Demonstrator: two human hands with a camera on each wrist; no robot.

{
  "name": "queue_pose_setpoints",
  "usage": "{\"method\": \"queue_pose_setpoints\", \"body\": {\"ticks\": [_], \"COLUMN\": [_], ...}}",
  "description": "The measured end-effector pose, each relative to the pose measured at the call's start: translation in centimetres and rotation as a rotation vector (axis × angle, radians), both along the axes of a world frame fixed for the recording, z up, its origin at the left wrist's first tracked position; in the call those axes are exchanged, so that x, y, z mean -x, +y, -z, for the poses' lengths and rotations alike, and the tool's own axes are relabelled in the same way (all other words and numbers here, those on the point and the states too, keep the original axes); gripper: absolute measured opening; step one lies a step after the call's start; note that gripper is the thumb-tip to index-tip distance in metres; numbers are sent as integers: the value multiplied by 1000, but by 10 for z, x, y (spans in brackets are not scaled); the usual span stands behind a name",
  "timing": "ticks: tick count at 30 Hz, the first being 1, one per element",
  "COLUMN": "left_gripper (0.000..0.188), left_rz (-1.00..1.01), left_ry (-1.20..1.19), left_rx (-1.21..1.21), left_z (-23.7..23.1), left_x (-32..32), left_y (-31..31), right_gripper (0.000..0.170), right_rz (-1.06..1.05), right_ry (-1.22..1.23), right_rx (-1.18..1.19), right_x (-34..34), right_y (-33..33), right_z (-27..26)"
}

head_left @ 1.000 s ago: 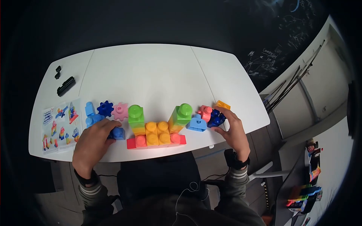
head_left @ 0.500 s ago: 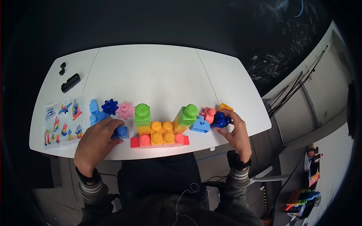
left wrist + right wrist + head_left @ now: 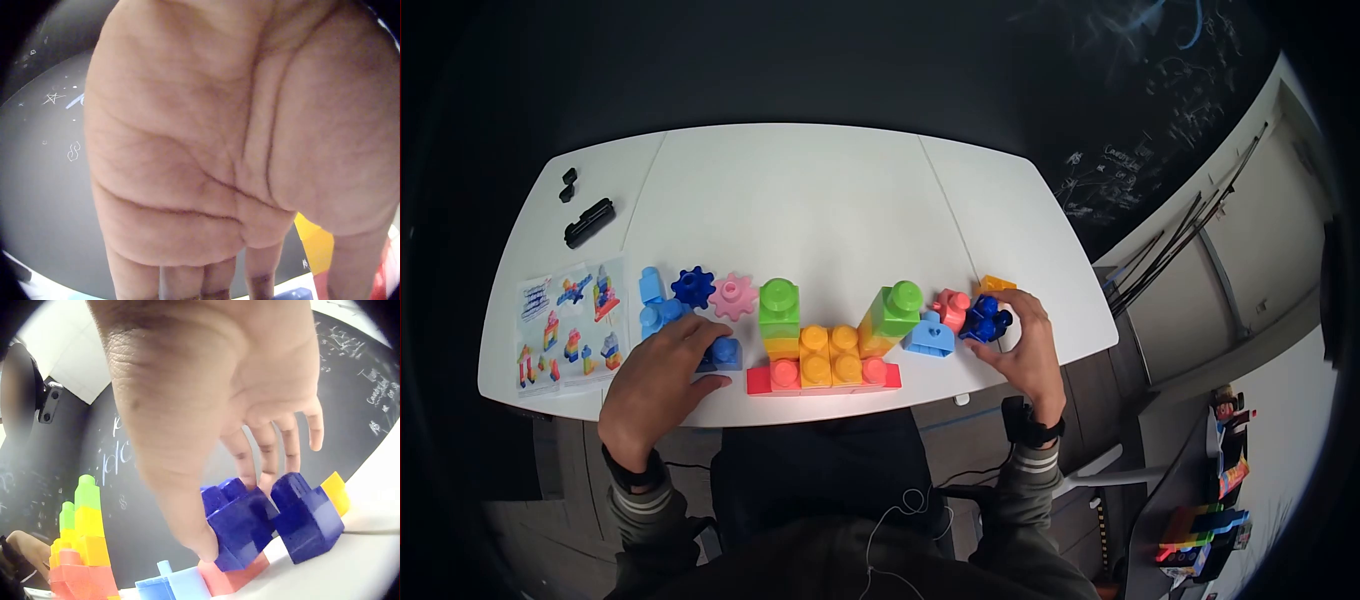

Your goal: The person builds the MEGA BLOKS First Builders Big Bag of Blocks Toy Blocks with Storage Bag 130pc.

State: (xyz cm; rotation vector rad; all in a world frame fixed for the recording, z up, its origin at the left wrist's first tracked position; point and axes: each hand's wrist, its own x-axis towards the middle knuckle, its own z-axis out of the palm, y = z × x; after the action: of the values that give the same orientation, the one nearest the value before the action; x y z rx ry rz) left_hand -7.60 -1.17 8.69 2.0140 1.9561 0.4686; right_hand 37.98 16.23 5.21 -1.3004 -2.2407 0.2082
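In the head view my left hand (image 3: pixel 658 378) curves beside a blue block (image 3: pixel 722 352) near the table's front edge, thumb and fingers apart. Its palm (image 3: pixel 187 144) fills the left wrist view. My right hand (image 3: pixel 1032 360) holds dark blue blocks (image 3: pixel 985 320) loosely between thumb and fingers; in the right wrist view the thumb lies against a dark blue block (image 3: pixel 240 528), with fingertips partly hidden behind it. Between the hands stands a structure with a red base (image 3: pixel 832 388), yellow blocks (image 3: pixel 830 350) and two green-topped columns (image 3: pixel 780 305).
Light blue blocks (image 3: pixel 658 312), a dark blue gear (image 3: pixel 694 287) and a pink gear (image 3: pixel 733 296) lie at left, beside a picture sheet (image 3: pixel 570 325). A black case (image 3: pixel 590 222) lies farther back. At right are a light blue arch (image 3: pixel 930 336), a coral block (image 3: pixel 951 308) and an orange piece (image 3: pixel 997 284).
My left thumb and fingers have spread away from the blue block. The dark blue blocks at my right hand have turned slightly, and more of them shows. The head view has shifted a little.
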Motion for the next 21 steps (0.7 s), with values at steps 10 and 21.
{"method": "queue_pose_setpoints", "body": {"ticks": [10, 21], "left_gripper": [53, 58], "left_rz": [-14, -3], "left_ry": [14, 55], "left_rx": [22, 17], "left_z": [-1, -2], "left_x": [-2, -5], "left_y": [-1, -6], "right_gripper": [76, 80], "right_rz": [-291, -653], "right_ry": [382, -14], "right_rx": [-53, 75], "right_x": [32, 150], "right_y": [-18, -5], "right_z": [-90, -135]}}
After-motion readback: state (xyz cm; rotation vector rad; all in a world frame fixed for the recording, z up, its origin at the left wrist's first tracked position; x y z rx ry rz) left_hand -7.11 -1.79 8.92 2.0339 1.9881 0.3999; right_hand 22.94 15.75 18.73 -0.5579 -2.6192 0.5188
